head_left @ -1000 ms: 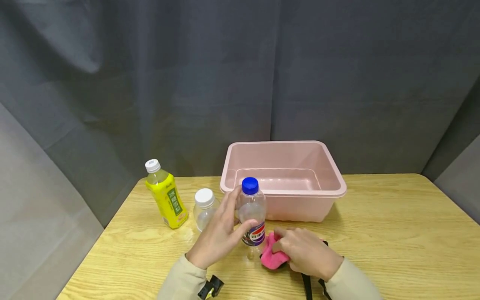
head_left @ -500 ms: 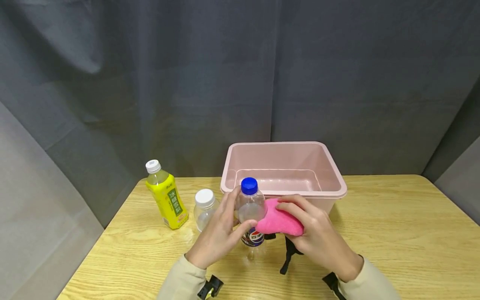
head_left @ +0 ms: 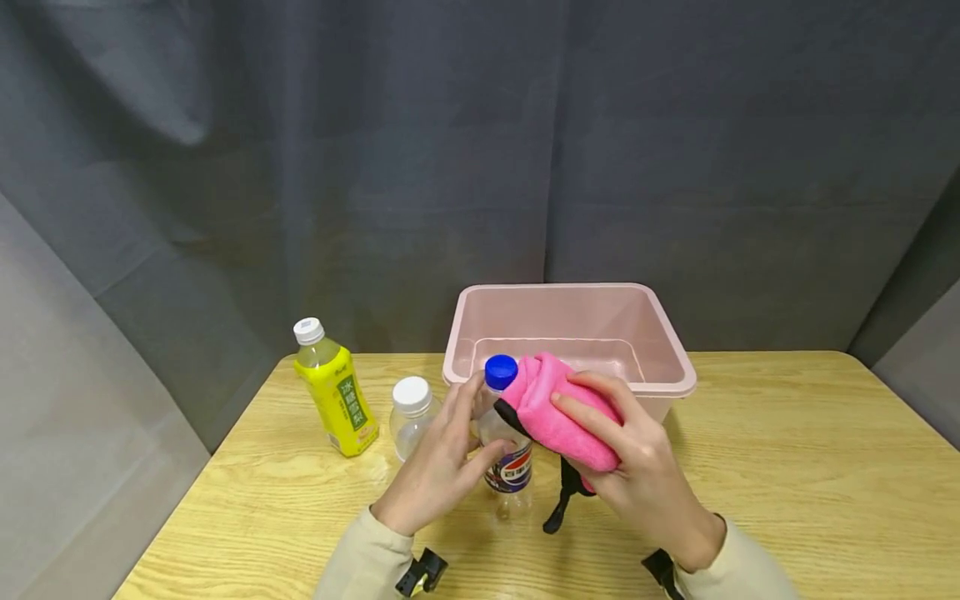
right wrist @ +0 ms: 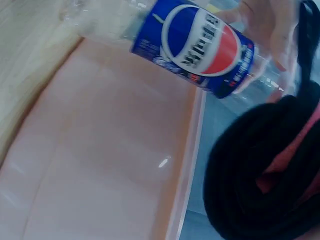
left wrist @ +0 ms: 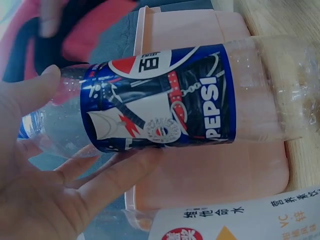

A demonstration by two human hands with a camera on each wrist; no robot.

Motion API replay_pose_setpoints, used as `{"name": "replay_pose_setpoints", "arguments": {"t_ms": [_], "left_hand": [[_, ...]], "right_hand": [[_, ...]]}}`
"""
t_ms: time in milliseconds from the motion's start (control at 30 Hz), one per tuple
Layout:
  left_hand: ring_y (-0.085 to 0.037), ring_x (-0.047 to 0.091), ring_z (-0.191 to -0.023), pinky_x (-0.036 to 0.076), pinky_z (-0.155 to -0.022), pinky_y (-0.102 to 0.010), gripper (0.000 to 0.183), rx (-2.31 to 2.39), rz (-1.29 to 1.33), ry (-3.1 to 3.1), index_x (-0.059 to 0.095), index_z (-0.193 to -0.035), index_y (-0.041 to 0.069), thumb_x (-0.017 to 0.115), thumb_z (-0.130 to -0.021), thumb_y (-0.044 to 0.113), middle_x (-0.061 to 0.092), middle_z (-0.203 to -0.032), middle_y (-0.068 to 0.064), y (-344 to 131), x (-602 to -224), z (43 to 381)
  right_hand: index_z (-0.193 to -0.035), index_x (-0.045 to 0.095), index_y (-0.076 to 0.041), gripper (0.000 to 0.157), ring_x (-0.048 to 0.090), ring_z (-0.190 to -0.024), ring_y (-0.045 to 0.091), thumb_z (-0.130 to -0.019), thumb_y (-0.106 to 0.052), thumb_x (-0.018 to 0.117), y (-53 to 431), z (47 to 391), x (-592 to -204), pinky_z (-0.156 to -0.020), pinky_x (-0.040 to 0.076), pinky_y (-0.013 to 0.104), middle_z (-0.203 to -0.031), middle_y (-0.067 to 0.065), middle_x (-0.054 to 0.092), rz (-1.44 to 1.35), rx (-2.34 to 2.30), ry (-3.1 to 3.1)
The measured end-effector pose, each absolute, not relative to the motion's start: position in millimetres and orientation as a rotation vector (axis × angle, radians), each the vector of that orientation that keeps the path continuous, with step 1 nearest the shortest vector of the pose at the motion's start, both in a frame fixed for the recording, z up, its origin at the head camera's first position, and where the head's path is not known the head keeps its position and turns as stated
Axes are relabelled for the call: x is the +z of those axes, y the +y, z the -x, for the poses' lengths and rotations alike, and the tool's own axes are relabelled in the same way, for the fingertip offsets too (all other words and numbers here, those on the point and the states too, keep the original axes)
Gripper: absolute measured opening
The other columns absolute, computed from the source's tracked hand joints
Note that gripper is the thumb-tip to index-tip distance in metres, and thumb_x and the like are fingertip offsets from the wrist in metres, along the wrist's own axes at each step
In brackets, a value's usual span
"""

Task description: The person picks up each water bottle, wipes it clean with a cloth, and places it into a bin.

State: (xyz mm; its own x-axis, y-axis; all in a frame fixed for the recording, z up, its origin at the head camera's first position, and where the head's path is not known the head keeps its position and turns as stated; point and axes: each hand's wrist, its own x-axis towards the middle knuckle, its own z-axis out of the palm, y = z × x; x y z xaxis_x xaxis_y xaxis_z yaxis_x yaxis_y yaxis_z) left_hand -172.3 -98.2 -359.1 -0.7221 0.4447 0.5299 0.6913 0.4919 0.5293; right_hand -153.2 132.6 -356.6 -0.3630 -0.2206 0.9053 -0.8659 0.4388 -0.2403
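Note:
A clear Pepsi bottle [head_left: 510, 471] with a blue cap stands upright on the table in front of the pink bin. My left hand [head_left: 441, 477] holds it from the left, thumb in front and fingers behind. In the left wrist view, the bottle's label [left wrist: 160, 102] shows beyond the thumb. My right hand [head_left: 637, 462] grips a plush pink cloth [head_left: 562, 417] with black edging, bunched up against the bottle's shoulder just below the cap. From the cloth hangs a black strap [head_left: 558, 508]. The right wrist view shows the thick black edging [right wrist: 240, 165] folded over close to the bottle.
The pink bin [head_left: 570, 291] stands behind the hands at the back of the wooden table [head_left: 787, 475]. Left of the left hand is a clear bottle with a white cap [head_left: 412, 396], partly hidden. Farther left stands a yellow drink bottle [head_left: 341, 400]. A dark curtain [head_left: 420, 167] hangs behind.
My right hand has lifted the pink cloth off the table and brought it up to the bottle's neck, turning its black edge into view. My left hand keeps its place on the bottle.

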Motion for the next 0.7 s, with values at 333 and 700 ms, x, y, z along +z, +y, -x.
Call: {"name": "replay_pose_setpoints", "arguments": {"t_ms": [333,700], "left_hand": [[-0.031,0.062,-0.114,0.059,-0.085,-0.043,0.079,-1.086,0.966,-2.404,0.028,-0.154,0.000,0.076,-0.092,0.014,0.051,-0.135,-0.022,-98.4,-359.6,172.9],[-0.036,0.057,-0.124,0.052,-0.099,-0.049,0.080,-1.088,0.927,-2.476,0.026,-0.156,0.001,0.073,-0.095,0.022,0.043,-0.147,-0.024,-100.1,-357.5,171.5]], "right_hand": [[-0.120,0.073,-0.007,0.052,0.061,-0.109,0.036,-0.070,0.008,0.074,138.8,152.8,-356.6,-0.106,0.039,0.018,-0.123,0.021,0.061,-0.978,0.872,-2.007],[-0.094,0.076,-0.022,0.049,0.060,-0.083,0.012,-0.062,0.015,0.073,145.9,157.2,-361.4,-0.069,0.056,0.028,-0.104,-0.003,0.061,-1.164,0.598,-2.195]]}}
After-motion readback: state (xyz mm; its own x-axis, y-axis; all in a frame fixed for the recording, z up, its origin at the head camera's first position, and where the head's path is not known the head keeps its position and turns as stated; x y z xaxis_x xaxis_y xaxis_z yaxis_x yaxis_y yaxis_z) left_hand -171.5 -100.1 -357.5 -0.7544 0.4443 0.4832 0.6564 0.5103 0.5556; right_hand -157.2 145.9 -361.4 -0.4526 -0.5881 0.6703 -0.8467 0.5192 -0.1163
